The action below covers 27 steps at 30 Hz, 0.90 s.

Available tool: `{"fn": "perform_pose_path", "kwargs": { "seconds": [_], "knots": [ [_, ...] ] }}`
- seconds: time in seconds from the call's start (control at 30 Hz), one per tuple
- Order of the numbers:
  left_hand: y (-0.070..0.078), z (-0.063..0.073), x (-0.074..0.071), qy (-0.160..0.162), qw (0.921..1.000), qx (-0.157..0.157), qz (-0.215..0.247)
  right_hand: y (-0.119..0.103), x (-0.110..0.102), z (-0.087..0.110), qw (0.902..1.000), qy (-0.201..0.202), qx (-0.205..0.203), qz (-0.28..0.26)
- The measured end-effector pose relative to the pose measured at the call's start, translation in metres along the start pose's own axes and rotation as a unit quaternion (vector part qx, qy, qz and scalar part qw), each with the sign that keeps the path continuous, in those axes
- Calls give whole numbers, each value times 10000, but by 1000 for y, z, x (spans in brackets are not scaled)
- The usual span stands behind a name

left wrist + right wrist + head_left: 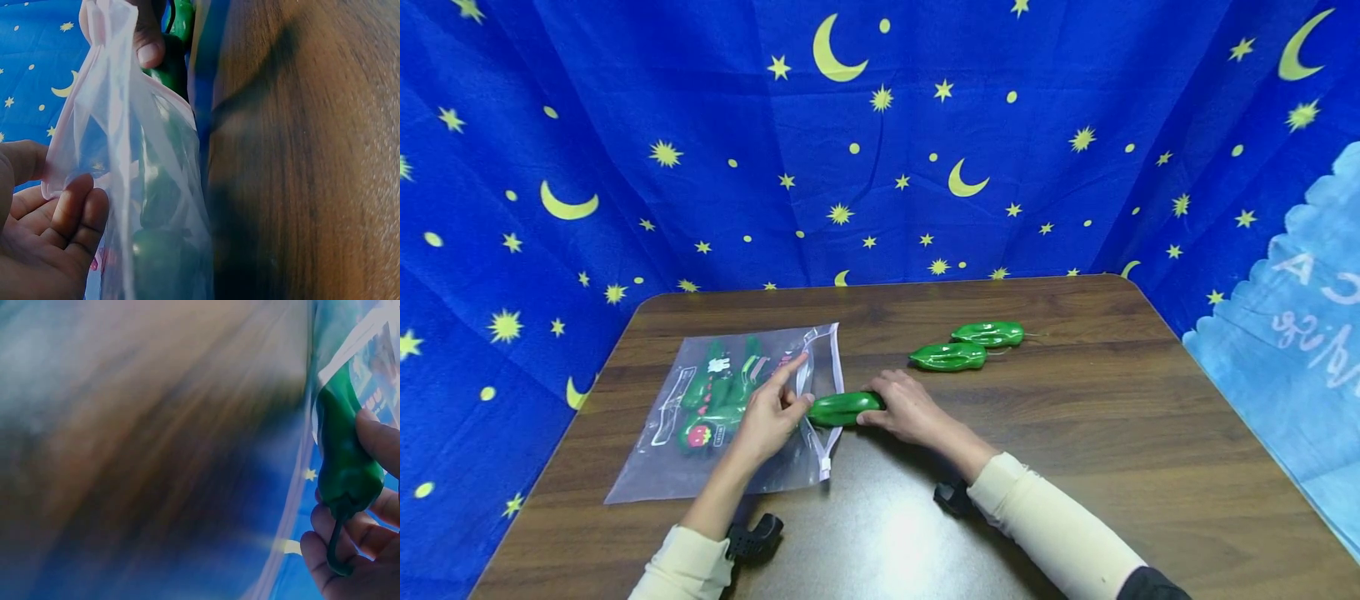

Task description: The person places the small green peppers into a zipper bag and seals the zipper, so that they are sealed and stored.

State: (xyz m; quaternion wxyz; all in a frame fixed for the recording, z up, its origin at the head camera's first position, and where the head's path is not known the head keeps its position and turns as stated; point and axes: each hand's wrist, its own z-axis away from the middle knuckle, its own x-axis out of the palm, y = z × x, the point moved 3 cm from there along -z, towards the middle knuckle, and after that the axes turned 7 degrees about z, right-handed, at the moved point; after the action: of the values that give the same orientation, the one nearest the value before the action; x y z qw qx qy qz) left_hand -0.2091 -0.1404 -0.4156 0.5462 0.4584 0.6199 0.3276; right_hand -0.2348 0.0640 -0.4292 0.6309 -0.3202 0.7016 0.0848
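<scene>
Blue cloth (pixel 715 67) printed with yellow moons, stars and dots hangs in soft folds behind the table (pixel 1075 400) and along both sides. The tabletop is brown wood grain with rounded far corners. A paler blue, scallop-edged cloth (pixel 1292 417) bears whitish lettering at right. White glare (pixel 910 529) brightens the near surface.

A hand could pass along the table's (pixel 1120 425) right edge; nearer the far edge two peppers (pixel 950 357) block the way, and toward the left edge the left hand (pixel 771 417), right hand (pixel 908 407) and held pepper (pixel 841 408) crowd the bag's (pixel 651 467) mouth, its gap seemingly narrow
</scene>
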Motion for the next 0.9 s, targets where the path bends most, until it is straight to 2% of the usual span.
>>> {"fn": "perform_pose_path", "kwargs": {
  "seconds": [0.27, 0.6, 0.9],
  "knots": [
    [0, 0, -1, 13, 10000, -73, -59, -7, 3, -9, 9998, -61, 186, 47],
    [2, 0, 0, -33, 9998, -179, 13, -20, 7, -18, 9998, 23, -88, 203],
    [0, -1, 0, -32, 9998, -177, -108, -28, 12, -26, 9997, -41, -171, 155]
  ]
}}
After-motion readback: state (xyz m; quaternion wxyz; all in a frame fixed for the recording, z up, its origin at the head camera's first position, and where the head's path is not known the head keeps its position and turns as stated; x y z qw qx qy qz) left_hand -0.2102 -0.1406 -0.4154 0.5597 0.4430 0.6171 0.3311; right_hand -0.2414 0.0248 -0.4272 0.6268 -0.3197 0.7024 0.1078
